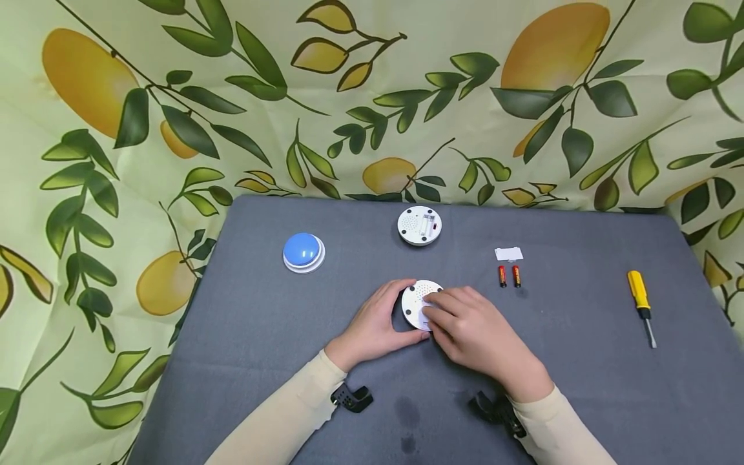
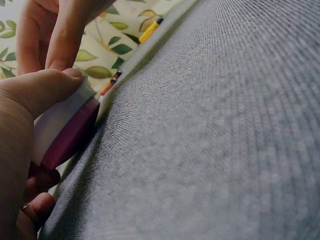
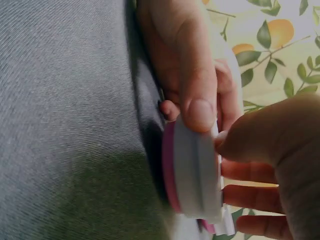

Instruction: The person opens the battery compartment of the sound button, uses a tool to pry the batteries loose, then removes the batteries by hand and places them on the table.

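Note:
A round push button [image 1: 416,306] with a white base is held upside down near the table's middle. Its magenta dome [image 2: 71,135] faces down in the left wrist view. My left hand [image 1: 376,326] grips it by the rim, thumb on the near side and fingers round the far side. My right hand [image 1: 473,329] has its thumb and fingertips at the underside, covering part of that face. A white piece [image 3: 227,222] juts from the underside below those fingers in the right wrist view. I cannot tell whether the right fingers pinch anything.
Behind lies another upturned button [image 1: 411,223] with its battery compartment uncovered. A blue-domed button [image 1: 301,250] stands upright at the left. To the right are a white battery cover [image 1: 508,254], two red batteries [image 1: 502,276] and a yellow-handled screwdriver [image 1: 638,290]. A patterned cloth hangs behind the grey table.

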The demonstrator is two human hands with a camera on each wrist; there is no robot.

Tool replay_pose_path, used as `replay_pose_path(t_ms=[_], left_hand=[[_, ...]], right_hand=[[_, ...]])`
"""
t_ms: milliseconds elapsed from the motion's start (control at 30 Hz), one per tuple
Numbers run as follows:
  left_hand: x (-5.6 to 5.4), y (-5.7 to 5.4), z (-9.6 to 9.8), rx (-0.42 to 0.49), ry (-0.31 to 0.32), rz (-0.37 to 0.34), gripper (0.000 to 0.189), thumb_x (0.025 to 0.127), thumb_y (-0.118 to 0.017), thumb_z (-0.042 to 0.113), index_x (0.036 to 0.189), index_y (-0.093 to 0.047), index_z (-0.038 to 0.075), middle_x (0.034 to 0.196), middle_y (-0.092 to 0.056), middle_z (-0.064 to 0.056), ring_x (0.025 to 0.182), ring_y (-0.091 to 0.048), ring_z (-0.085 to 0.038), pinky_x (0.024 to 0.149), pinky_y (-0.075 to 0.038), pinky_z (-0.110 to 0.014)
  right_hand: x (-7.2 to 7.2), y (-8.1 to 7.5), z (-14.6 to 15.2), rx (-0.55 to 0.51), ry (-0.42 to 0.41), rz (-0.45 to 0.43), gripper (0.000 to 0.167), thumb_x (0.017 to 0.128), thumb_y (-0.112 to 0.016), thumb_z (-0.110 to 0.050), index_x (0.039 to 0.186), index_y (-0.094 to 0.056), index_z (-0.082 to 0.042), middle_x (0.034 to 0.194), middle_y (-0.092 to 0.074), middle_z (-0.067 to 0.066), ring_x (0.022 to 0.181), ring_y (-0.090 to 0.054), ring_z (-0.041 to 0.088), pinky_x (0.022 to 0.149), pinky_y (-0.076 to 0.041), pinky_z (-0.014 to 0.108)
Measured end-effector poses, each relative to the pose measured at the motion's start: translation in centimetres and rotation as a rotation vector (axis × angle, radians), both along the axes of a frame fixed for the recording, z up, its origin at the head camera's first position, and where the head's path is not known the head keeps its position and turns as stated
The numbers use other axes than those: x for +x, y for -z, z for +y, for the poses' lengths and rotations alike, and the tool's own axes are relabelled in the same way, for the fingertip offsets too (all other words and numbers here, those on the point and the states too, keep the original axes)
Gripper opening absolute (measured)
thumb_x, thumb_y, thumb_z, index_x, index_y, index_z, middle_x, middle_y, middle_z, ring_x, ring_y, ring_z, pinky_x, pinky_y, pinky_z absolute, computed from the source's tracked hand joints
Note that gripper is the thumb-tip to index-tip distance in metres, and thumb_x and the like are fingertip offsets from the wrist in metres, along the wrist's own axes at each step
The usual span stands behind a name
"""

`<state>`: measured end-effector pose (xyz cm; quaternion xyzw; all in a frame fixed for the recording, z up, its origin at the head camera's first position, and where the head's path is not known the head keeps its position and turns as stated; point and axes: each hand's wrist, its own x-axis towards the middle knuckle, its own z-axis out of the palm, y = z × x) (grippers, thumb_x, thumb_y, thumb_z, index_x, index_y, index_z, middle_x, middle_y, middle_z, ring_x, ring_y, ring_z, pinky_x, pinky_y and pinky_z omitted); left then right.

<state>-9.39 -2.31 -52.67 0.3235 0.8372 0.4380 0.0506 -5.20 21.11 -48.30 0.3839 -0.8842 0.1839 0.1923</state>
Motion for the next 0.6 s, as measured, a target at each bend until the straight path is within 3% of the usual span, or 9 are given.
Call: replay_pose_path(t_ms=[400,600], left_hand=[[0.2,0.1,-0.2,0.047,0.005,-0.051,0.087,0.082,-0.097,0.031,0.154,-0.053,0.01,0.149,-0.06,-0.005,0.135,-0.059,-0.019,0.116,-0.047,-0.039],[0.3,0.1,-0.1,0.059,0.006,-0.038,0.086,0.083,-0.097,0.03,0.154,-0.053,0.009,0.148,-0.061,-0.005,0.135,-0.06,-0.019,0.116,-0.047,-0.039]], right_hand=[[0.9,-0.7,-1.1,0.097,0.026,0.047,0.024,0.085,-0.086,-0.007,0.107,-0.079,0.001,0.112,-0.076,0.016,0.099,-0.072,0.032,0.087,-0.063,0.047],[1.1,-0.9,-1.5,0.142,0.033,0.078,0.024,0.084,-0.085,-0.002,0.106,-0.078,0.004,0.11,-0.077,0.017,0.099,-0.075,0.031,0.087,-0.064,0.046]])
